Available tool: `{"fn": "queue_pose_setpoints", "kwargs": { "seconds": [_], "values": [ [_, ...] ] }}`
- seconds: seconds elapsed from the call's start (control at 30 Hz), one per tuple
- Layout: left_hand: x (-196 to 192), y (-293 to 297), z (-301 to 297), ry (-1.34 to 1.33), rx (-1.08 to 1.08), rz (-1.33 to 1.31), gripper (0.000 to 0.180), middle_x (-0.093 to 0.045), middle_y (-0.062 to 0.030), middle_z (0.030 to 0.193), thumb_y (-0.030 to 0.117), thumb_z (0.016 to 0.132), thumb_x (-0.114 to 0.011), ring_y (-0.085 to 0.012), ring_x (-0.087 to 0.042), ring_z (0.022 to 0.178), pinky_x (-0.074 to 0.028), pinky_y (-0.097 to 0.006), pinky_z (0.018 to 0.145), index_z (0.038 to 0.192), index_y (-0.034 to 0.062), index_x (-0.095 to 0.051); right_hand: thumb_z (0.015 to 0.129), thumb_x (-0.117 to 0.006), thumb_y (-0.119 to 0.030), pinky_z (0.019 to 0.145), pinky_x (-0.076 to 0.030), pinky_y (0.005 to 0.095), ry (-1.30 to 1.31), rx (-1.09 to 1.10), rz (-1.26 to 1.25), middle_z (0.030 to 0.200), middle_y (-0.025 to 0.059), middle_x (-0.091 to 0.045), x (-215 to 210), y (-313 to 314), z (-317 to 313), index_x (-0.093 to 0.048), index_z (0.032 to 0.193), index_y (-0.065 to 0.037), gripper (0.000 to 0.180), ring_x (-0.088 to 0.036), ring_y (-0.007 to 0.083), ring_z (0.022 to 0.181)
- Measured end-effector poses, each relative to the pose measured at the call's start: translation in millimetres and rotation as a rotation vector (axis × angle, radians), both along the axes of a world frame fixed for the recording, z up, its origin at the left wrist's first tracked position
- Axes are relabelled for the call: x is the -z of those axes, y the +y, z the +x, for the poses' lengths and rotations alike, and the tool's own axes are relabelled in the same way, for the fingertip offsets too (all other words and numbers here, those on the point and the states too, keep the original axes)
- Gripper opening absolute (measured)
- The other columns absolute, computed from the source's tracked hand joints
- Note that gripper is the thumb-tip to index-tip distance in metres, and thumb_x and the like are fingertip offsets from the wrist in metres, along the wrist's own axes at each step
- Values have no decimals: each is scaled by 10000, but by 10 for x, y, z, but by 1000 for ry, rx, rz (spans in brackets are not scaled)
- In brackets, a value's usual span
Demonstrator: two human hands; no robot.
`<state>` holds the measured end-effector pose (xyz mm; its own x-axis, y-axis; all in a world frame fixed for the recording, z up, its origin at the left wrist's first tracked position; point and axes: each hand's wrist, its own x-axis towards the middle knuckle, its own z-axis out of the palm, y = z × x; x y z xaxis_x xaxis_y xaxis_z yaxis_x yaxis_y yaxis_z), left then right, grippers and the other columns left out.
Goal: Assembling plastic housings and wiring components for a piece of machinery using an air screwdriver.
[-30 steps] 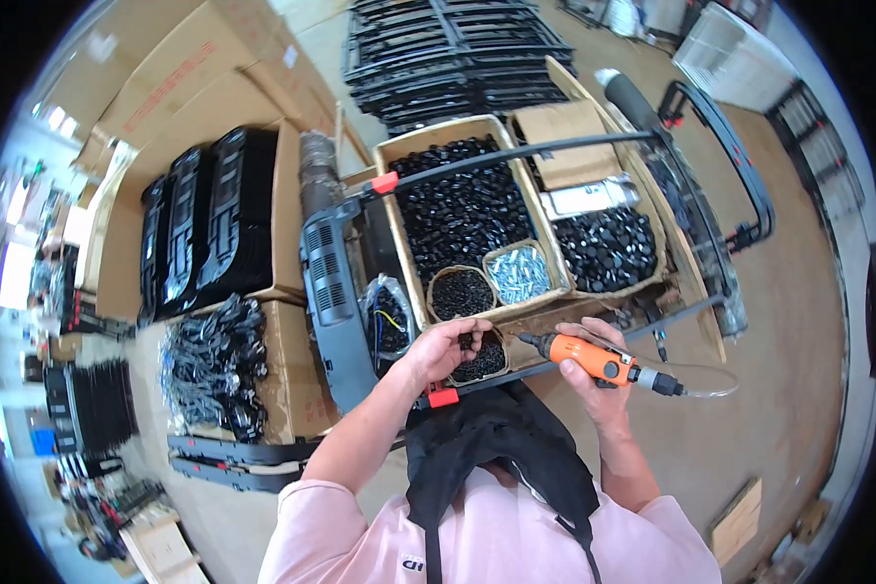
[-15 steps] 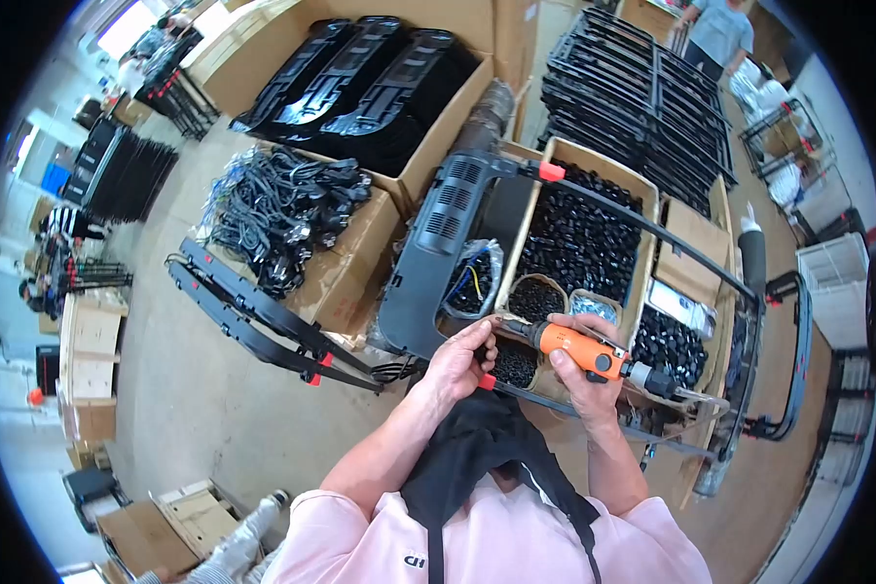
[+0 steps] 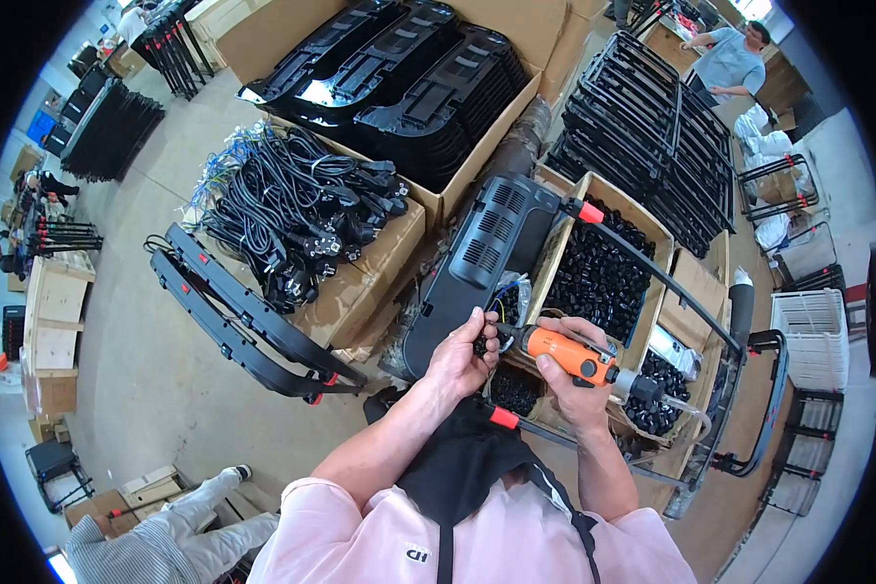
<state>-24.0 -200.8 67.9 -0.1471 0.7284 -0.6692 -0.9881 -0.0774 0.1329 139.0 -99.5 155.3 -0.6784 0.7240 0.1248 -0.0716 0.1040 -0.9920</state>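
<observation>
My right hand (image 3: 584,387) is wrapped round an orange air screwdriver (image 3: 561,351), its hose leading off to the right. The driver's nose points left, toward the curled fingers of my left hand (image 3: 463,358). Small dark pieces, perhaps screws, show between those fingers; too little of them is visible to be sure. Beneath and beyond my hands lies a black plastic housing (image 3: 440,307) with vent slots, joined to a black tube frame (image 3: 657,273) with red end pieces. Under my hands, a small bin of tiny black parts (image 3: 516,389) is partly hidden.
Black power cords (image 3: 307,204) lie heaped on a carton at left, beside curved black rails (image 3: 238,311). A large carton (image 3: 487,146) holds stacked black covers. Black caps (image 3: 603,258) fill a tray. Black frames (image 3: 652,127) stand behind; one person (image 3: 730,68) is there, another (image 3: 156,545) lower left.
The view has shifted, so the bench and cartons appear larger and moved. My left hand's fingers have curled in closer, and the driver stays in my right hand.
</observation>
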Motion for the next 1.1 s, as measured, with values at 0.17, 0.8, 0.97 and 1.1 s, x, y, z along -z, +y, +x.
{"fn": "queue_pose_setpoints", "kwargs": {
  "seconds": [0.17,0.8,0.97,1.1],
  "values": [
    [145,81,-224,-114,-63,107,292,-597,47,788,394,1084,-632,-95,-533,697,-436,-242,590,1116,108,-677,903,-790,-14,1096,-538,425,-55,-4,33,1325,206,-680,-10,22,-329,-508,1367,-9,543,-672,278,1226],
    [276,-48,-859,301,2,41,293,-612,22,863,177,1123,-523,-94,-545,689,-438,-243,599,1367,46,-617,891,-813,-16,1122,-514,419,-240,61,-20,1341,199,-681,-165,348,-1366,-514,1392,-11,583,-650,271,1261],
    [358,-139,-1252,813,167,-244,294,-618,0,777,269,1097,-571,-114,-558,656,-448,-275,587,1261,77,-724,890,-818,-35,1091,-542,408,-255,38,2,1312,189,-699,-197,487,-1634,-548,1365,-15,547,-663,257,1236],
    [284,-83,-1367,1303,400,-455,353,-775,-153,1065,349,1033,-659,-317,-756,971,-575,-428,859,1327,163,-715,893,-815,-34,1068,-561,398,-281,19,8,1308,189,-705,-226,531,-1748,-549,1370,-6,548,-682,250,1215]
  ]
}}
